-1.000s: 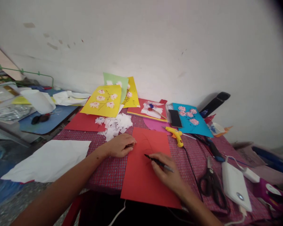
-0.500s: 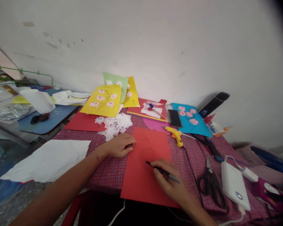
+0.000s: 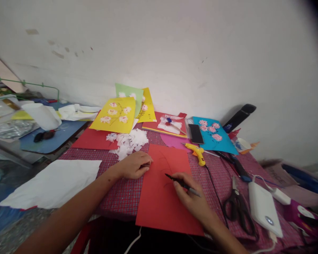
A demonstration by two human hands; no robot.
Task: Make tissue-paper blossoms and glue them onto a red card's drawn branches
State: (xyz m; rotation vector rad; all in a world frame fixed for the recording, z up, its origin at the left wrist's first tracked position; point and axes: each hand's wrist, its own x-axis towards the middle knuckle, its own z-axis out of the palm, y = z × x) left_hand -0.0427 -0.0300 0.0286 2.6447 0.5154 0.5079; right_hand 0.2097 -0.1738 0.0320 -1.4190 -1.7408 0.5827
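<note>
A red sheet of paper lies in front of me with thin dark curved lines drawn on its upper half. My right hand grips a black pen, its tip at the drawn lines near the sheet's middle; whether the tip touches the paper I cannot tell. Curled into a loose fist, my left hand rests at the sheet's left edge, with no held thing showing. Just beyond it is a heap of torn white paper. A yellow glue gun lies right of the sheet.
Black scissors and a white power bank lie at the right, with cables around. Behind are a phone, a blue flower card and a yellow flower card. A white sheet lies left, partly beyond the table edge.
My right hand has moved the pen tip slightly up and away. A short curved line shows on the red sheet where the tip was. My left hand has stayed in place.
</note>
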